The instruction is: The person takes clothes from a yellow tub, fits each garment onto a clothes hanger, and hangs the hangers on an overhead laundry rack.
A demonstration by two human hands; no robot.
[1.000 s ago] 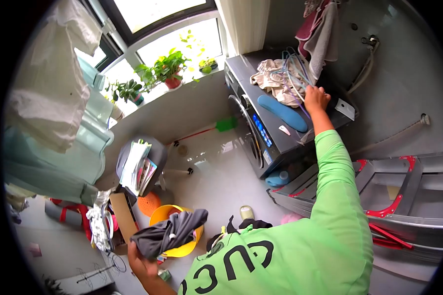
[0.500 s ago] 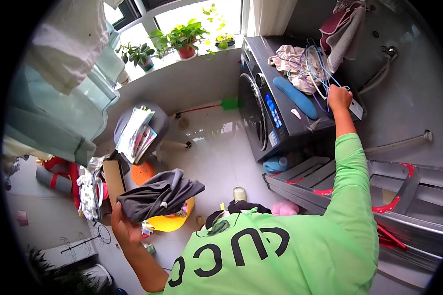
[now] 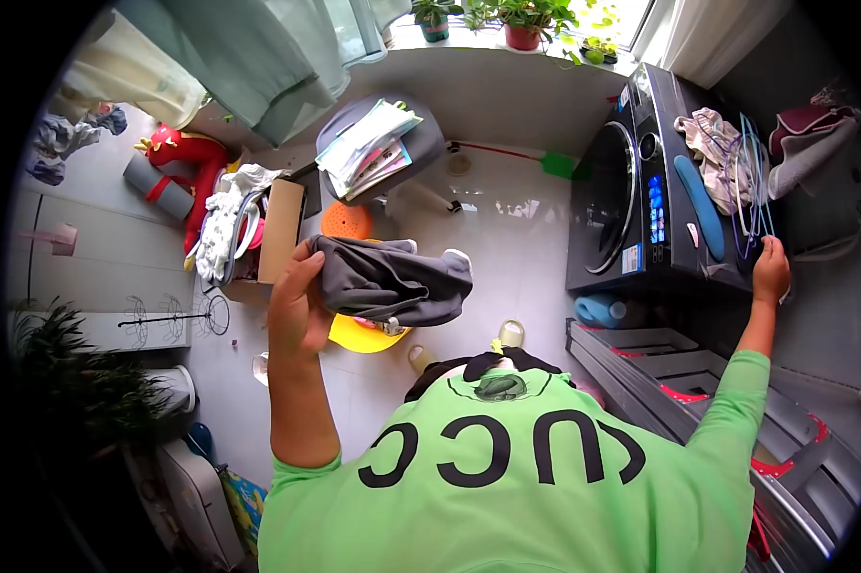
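My left hand grips a dark grey garment by one edge; it hangs bunched in front of my body, above a yellow basin. My right hand is closed around several blue, purple and white clothes hangers at the right side of the washing machine. A crumpled cream cloth lies on the machine under the hangers. Beside it rests a long blue flat object whose kind I cannot make out.
A metal ladder lies along the right. A grey stool bears papers, near an orange stool. A cardboard box stands left; curtains hang above. Potted plants line the sill.
My view has turned left, so the room sits further right in it. The grey garment hangs more spread out. My right hand still holds the hangers, which now stand more upright.
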